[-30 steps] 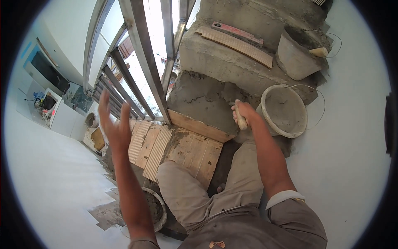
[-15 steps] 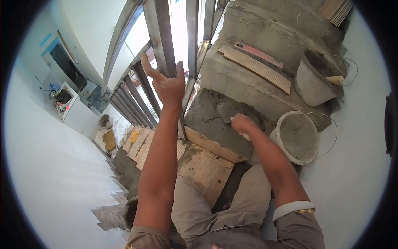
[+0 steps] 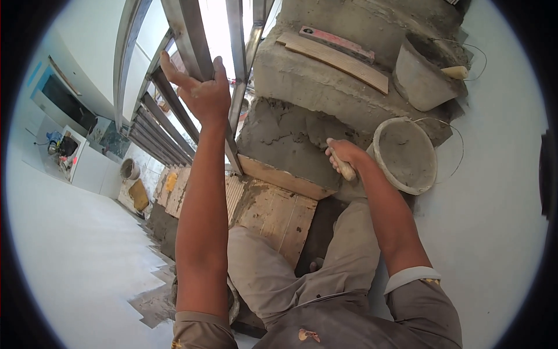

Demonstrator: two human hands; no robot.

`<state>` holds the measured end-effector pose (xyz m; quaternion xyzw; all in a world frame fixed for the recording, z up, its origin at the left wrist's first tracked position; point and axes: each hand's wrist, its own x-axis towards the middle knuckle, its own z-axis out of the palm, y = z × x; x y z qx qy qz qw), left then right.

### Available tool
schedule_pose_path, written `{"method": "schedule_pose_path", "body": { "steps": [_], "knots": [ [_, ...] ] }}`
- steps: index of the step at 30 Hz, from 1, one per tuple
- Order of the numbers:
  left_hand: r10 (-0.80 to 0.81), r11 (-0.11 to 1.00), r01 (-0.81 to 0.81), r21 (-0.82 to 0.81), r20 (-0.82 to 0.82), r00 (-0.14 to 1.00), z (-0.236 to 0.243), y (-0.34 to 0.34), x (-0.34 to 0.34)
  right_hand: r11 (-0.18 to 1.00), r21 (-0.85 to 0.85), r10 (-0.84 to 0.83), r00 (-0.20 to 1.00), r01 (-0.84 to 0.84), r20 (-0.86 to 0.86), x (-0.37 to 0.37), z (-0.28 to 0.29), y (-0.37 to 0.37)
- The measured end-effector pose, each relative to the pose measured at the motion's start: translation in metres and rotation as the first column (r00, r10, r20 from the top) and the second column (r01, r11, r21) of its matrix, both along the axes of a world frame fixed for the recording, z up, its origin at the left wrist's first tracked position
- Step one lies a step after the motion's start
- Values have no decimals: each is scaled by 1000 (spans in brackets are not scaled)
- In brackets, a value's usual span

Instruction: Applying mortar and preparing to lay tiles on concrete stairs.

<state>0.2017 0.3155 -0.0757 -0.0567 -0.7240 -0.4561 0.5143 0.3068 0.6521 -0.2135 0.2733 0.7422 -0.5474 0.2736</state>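
My left hand (image 3: 203, 99) is raised at an upright metal post (image 3: 189, 41) of the stair railing. Its thumb and fingers spread to either side of the post, the index finger stretched away from it. My right hand (image 3: 346, 156) is closed round the pale handle of a trowel (image 3: 348, 171). The trowel's grey blade is hard to tell from the wet mortar (image 3: 276, 135) on the step below it. A wooden board (image 3: 285, 177) edges the front of that mortar. Close to my right forearm stands a round bucket (image 3: 431, 166) of grey mortar.
On the step above lie a ribbed plank (image 3: 337, 63) and a red spirit level (image 3: 337, 43). A second bucket (image 3: 421, 75) leans there with a pale handle sticking out. Wooden boards (image 3: 273, 212) cover lower steps. White walls (image 3: 488, 232) rise at both sides.
The view has shifted, so the steps and railing sit further left and higher. My right hand has moved with the trowel toward the mortar bucket. My left hand stays at the post, index finger straighter.
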Motion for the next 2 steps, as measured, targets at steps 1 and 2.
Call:
{"method": "schedule_pose_path", "body": {
  "steps": [1, 2],
  "knots": [
    [6, 1000, -6, -10, -13, 1000, 0, -2, -3, 999, 44, 24, 1000, -24, 4, -9, 2, -8],
    [14, 999, -17, -39, -63, 998, 1, -3, -5, 995, 87, 43, 999, -44, 8, -17, 3, -17]
  ]
}}
